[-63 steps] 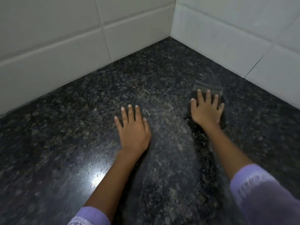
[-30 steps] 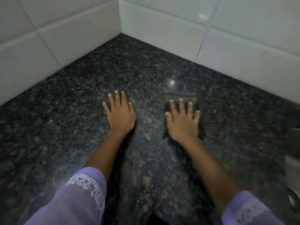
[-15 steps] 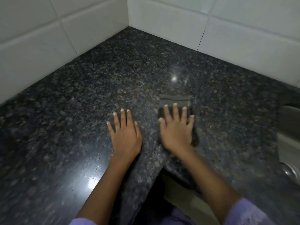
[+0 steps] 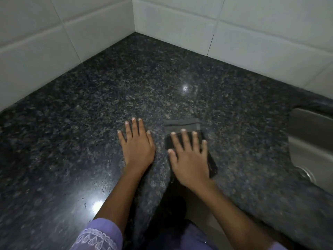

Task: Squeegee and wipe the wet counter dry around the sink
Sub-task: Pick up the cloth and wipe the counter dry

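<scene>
Right hand: your right hand [image 4: 190,159] lies flat with the fingers spread, palm pressing down on a dark folded cloth [image 4: 185,126]; it pinches nothing, it only bears down.
Left hand: your left hand [image 4: 137,147] rests open on the bare stone just beside the right, fingers spread, holding nothing.
Cloth: it sits on the counter [image 4: 144,83] near the front edge, partly under your palm, with a lighter grey fold sticking out past your fingertips.
Step in hand: by the look of it you are at the wiping part, working the stretch between the tiled corner and the sink [image 4: 310,141].
Done: the stone toward the corner reads as fairly even and dull, which suggests it is already wiped, though the frame is too blurred to be sure.
Left to do: small beads of water sparkle around the bright glare [image 4: 98,204] near your left forearm, so that patch looks wet; the strip next to the sink also seems to need a pass.
Squeegee: none is in view.
Surroundings: white wall tiles [image 4: 180,20] meet in the corner ahead; the steel sink sits at the right edge, well apart from your hands; a purple sleeve [image 4: 99,235] covers your left arm.
In the way: nothing stands on the counter; only the front edge under your wrists limits the pull toward you.
</scene>
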